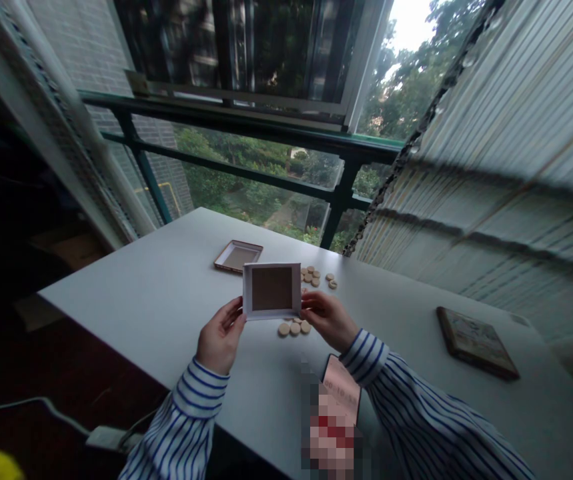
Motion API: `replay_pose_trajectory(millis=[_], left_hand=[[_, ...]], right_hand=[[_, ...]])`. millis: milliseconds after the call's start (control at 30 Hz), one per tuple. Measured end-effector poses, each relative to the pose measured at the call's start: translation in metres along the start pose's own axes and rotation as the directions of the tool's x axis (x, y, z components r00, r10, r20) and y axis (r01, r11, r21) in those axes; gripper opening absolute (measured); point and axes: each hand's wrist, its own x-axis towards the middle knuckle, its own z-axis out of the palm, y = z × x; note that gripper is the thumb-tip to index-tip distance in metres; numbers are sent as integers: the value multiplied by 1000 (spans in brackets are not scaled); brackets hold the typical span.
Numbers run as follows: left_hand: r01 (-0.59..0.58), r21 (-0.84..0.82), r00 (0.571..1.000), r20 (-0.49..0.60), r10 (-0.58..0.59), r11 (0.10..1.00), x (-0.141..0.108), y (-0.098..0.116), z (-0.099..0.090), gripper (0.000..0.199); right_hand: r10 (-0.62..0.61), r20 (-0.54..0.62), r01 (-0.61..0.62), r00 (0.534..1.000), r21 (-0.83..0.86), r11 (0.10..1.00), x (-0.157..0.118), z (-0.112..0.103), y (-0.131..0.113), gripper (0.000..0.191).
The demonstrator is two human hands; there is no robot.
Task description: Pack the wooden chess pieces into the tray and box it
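Between my two hands is a shallow cardboard box (271, 289), tipped so that its brown inner bottom and white walls face me. My left hand (220, 337) pinches its left side near the lower corner. On the opposite side, the fingers of my right hand (330, 320) close on the box's right edge. Round wooden discs (295, 328) lie on the table just below the box. More pale discs (311, 275) sit behind it to the right, partly hidden by the box. A second shallow box part (239, 256) rests open side up beyond my left hand.
Everything lies on a white table (131, 300). A phone (342, 390) showing a timer, partly pixelated, is beside my right sleeve. A closed printed box (477, 342) lies at the right. A green railing (236, 173) and window stand behind, with a curtain (506, 180) at the right.
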Motion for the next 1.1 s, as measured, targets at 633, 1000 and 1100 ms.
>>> replay_pose_trajectory(millis=[633,1000,1100], left_hand=[[-52,104,990,136,38,993,-5,11,33,48],[-100,181,972,228,57,978,-11,11,53,48],[-114,177,963,261,65,978,-14,13,57,48]], right_hand=[[28,-79,-24,996,49,999,-31,-29,-2,39],[21,-107,-24,994,-31,999,-52,-48,-5,43],[27,-128,-33,991,-50,998,-56,-52,-5,45]])
